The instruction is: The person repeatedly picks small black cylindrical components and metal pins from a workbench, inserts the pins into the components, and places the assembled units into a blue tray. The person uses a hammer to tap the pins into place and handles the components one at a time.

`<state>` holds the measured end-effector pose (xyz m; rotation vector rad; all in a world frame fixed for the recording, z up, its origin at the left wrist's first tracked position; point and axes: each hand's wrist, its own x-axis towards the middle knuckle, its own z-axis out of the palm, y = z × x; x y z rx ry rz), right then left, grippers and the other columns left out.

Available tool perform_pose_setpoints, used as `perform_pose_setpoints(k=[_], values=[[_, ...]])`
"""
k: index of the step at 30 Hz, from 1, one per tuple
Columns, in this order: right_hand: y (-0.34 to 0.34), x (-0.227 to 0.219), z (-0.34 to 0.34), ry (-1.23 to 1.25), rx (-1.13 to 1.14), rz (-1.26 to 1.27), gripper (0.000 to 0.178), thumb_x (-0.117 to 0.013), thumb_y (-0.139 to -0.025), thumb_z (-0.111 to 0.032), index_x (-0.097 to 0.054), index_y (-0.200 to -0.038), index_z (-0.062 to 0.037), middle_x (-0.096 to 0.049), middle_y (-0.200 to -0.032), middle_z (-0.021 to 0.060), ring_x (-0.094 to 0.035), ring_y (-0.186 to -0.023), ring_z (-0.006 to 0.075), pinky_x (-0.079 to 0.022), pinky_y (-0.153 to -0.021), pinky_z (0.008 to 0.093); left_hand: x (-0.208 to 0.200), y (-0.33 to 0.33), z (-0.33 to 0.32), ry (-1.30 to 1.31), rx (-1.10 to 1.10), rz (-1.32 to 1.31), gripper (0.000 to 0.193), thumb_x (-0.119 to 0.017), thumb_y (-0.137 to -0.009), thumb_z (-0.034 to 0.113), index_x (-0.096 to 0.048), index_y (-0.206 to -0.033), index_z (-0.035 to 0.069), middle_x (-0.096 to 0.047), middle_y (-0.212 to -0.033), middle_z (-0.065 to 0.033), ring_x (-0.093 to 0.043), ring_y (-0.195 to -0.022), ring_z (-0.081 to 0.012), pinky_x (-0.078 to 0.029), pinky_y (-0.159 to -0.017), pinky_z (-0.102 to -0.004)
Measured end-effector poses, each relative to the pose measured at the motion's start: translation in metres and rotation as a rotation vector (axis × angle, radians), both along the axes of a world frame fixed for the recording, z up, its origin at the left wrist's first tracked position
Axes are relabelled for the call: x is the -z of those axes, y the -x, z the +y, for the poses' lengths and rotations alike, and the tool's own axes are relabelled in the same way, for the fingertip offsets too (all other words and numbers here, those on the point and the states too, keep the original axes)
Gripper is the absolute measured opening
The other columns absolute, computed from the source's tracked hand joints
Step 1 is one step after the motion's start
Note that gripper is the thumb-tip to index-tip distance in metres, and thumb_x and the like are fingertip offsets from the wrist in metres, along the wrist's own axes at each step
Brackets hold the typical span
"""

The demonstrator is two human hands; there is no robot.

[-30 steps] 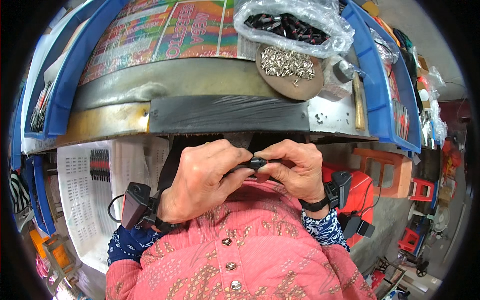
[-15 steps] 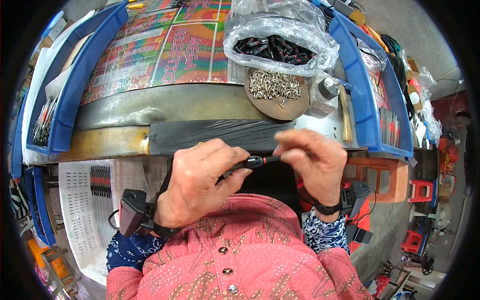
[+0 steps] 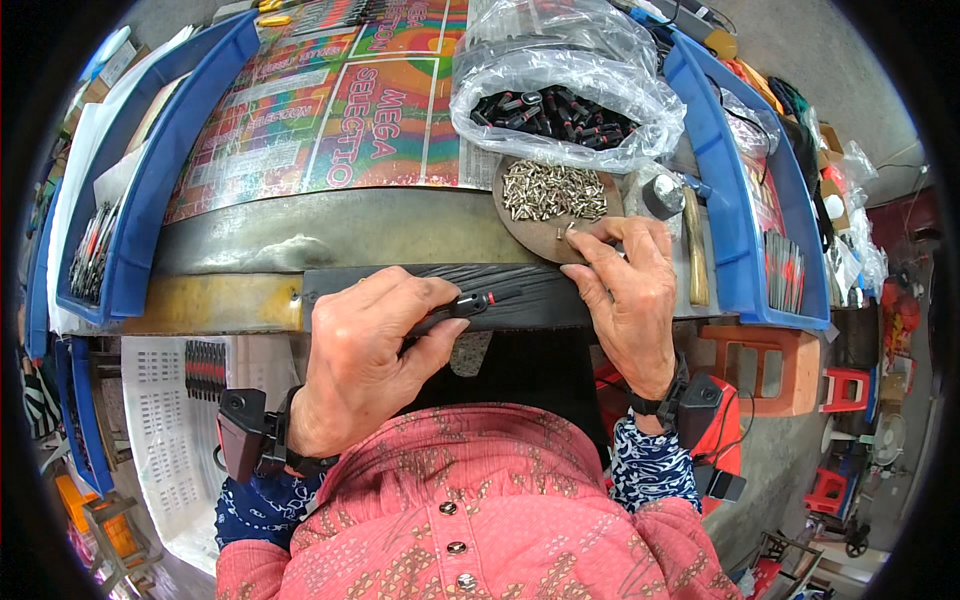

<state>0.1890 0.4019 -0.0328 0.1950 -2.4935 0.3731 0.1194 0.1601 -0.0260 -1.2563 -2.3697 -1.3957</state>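
My left hand (image 3: 375,350) is closed around a black pen-shaped tool with a red ring (image 3: 470,303), its thin dark tip pointing right, above the black pad (image 3: 400,287) at the bench edge. My right hand (image 3: 630,290) reaches to the near rim of a round brown plate (image 3: 520,225). Its thumb and forefinger are apart, the forefinger touching or nearly touching a small metal piece at the rim. A pile of small shiny metal pieces (image 3: 550,190) lies on that plate. Behind it, an open clear plastic bag (image 3: 640,140) holds many black parts with red bands (image 3: 560,115).
Blue bins with thin tools stand at the left (image 3: 135,230) and right (image 3: 745,230). A small bottle (image 3: 660,196) and a wooden handle (image 3: 695,250) lie right of the plate. Below the bench are a white perforated crate (image 3: 160,440) and an orange-brown stool (image 3: 780,370).
My right hand has let go of the tool's tip end and moved up to the plate's rim. My left hand has shifted slightly left, still holding the tool.
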Motion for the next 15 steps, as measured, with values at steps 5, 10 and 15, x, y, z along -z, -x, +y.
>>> perform_pose_setpoints(k=[5,10,15], values=[[-0.0003,0.0027,0.0006,0.025,-0.008,0.010,0.034,-0.077,-0.071,-0.008,-0.069,-0.103,-0.0031,-0.061,-0.095,0.0108,-0.055,-0.091,0.0319,-0.046,-0.081,0.0415,0.0004,-0.0022,0.0005,0.028,-0.001,-0.008,0.023,-0.076,-0.073,0.001,-0.065,-0.093,0.000,-0.064,-0.080,-0.0139,-0.063,-0.067,-0.0315,-0.051,-0.058,-0.0372],[0.0008,0.0027,-0.0013,0.014,-0.002,0.011,0.039,-0.077,-0.070,-0.008,-0.068,-0.108,-0.0044,-0.060,-0.096,0.0110,-0.054,-0.092,0.0319,-0.047,-0.080,0.0412,-0.0009,-0.0036,0.0008,0.041,0.004,0.004,0.023,-0.076,-0.073,0.003,-0.065,-0.093,0.000,-0.064,-0.080,-0.0141,-0.063,-0.068,-0.0317,-0.051,-0.059,-0.0375],[0.0016,0.0003,-0.0027,-0.006,0.009,-0.008,0.043,-0.078,-0.070,-0.011,-0.067,-0.111,-0.0042,-0.059,-0.098,0.0117,-0.053,-0.094,0.0321,-0.046,-0.080,0.0416,-0.0003,-0.0054,-0.0008,0.032,0.001,0.032,0.023,-0.076,-0.073,0.003,-0.065,-0.093,0.000,-0.064,-0.080,-0.0138,-0.064,-0.069,-0.0316,-0.051,-0.059,-0.0377]])
